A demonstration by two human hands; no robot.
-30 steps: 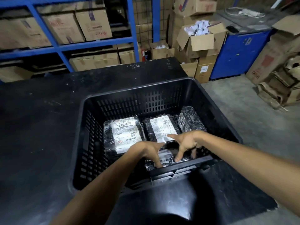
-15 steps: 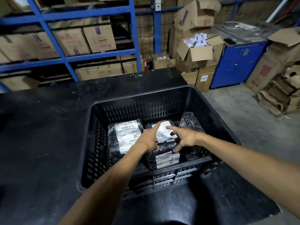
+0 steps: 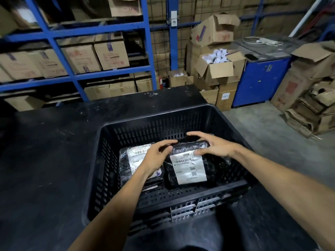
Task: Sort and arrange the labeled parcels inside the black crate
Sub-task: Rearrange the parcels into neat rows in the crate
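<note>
A black slatted crate [image 3: 154, 124] stands on a black table. Inside it, a black plastic-wrapped parcel with a white barcode label [image 3: 188, 169] lies in the middle, raised a little above the others. My left hand [image 3: 155, 156] grips its far left corner and my right hand [image 3: 212, 145] grips its far right edge. To the left lies a second labeled parcel [image 3: 132, 160], partly hidden under my left wrist. Another wrapped parcel [image 3: 221, 163] shows at the right, mostly hidden.
The black table [image 3: 45, 160] stretches left of the crate. Blue shelving [image 3: 76, 73] with cardboard boxes stands behind. An open box of white packets [image 3: 217, 64], a blue cabinet [image 3: 259, 82] and flattened cartons [image 3: 308, 113] sit at the right on a concrete floor.
Both hands have taken the near parcel from the front of the crate and laid it over the middle one. The camera has tilted upward.
</note>
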